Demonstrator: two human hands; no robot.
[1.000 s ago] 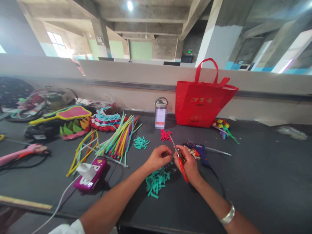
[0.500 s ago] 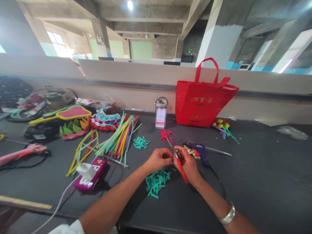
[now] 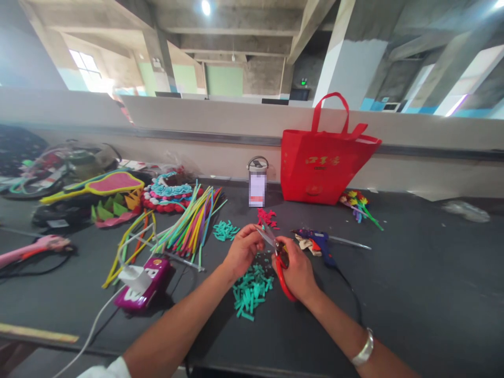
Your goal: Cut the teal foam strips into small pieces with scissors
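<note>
My right hand (image 3: 301, 268) grips a pair of red-handled scissors (image 3: 282, 277), whose blades point up and to the left and stand apart. At the blade tips is my left hand (image 3: 244, 251), its thumb and fingertips pinched together; whatever lies between them is too small to make out. Below the hands a heap of short green strips (image 3: 252, 294) lies on the dark table. Just beyond the blades sits a small heap of red cut pieces (image 3: 266, 217). Left of that is another small heap of teal pieces (image 3: 225, 230).
Coloured chenille stems (image 3: 197, 218) lie in a bundle at left, near a purple power strip (image 3: 144, 286) with a white plug. Right of my hands rests a blue glue gun (image 3: 323, 244) with its cord. Behind stand a red bag (image 3: 326, 165) and a phone (image 3: 257, 190) against a container.
The scissors have swung left and opened, and their blades now reach my left fingertips. My left hand has risen slightly and moved left, nearer the red pieces.
</note>
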